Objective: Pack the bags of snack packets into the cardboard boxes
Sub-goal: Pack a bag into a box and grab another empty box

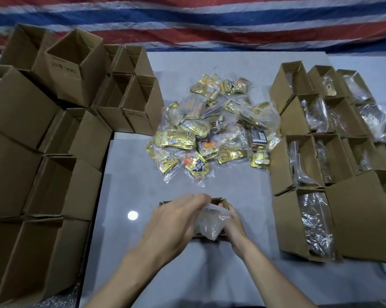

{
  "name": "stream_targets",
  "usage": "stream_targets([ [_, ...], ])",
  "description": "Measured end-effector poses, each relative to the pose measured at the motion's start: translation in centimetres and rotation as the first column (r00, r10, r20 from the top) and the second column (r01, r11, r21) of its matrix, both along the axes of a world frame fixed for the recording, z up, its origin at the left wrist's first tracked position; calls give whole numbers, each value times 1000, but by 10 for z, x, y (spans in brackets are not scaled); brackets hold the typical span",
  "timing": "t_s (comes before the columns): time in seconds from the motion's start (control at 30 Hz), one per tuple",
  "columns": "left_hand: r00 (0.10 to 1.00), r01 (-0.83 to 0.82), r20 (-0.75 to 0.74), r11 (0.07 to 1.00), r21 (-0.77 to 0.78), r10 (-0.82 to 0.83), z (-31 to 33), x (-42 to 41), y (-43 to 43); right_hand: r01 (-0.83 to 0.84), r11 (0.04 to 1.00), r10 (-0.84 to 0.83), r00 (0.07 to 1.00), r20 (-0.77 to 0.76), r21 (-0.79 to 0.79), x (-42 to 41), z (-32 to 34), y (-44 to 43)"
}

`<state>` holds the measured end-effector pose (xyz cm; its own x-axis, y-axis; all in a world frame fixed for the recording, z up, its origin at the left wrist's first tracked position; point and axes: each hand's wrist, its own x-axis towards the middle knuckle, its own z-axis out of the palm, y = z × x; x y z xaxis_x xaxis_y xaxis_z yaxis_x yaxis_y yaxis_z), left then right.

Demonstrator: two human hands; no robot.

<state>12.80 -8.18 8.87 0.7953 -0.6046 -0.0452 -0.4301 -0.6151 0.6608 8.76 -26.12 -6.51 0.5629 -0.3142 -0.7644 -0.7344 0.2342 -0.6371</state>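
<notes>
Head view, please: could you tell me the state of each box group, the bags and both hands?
Boxes on the left: open, no bags showing.
Boxes on the right: open, clear bags inside.
Loose bags: heaped on the table, unpacked.
Middle box: open, mostly hidden by hands.
Bag in hand: held over the middle box.
Left hand: on that bag.
Right hand: gripping it.

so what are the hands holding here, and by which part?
Both the left hand and the right hand grip a clear plastic bag by its top edge, over a small cardboard box mostly hidden beneath them.
</notes>
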Motion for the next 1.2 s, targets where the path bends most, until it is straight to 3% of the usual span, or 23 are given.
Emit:
stream_targets([
  [0.37, 995, -91, 2, 937, 337, 96, -26, 1, -7, 12, 999, -13, 1000, 26, 39, 2, 6, 8],
  [0.77, 974, 130, -226, 852, 508, -14, -100, 2, -43, 19, 987, -14, 999, 30, -160, -3, 15, -14],
  [0.93, 917, 260, -398, 722, 642, 23, -134, 20, -77, 21, 980, -16, 1000, 24, -198, -1, 11, -30],
  [1.1, 954, 270, -290, 652, 709, -79, -145, 29, -109, 74, 969, -85, 996, -35, -234, -2, 3, -50],
  [1.2, 968, 245, -207, 699, 672, -139, -132, 31, -122, 128, 945, -157, 985, -73, -301, -6, -2, -68],
])
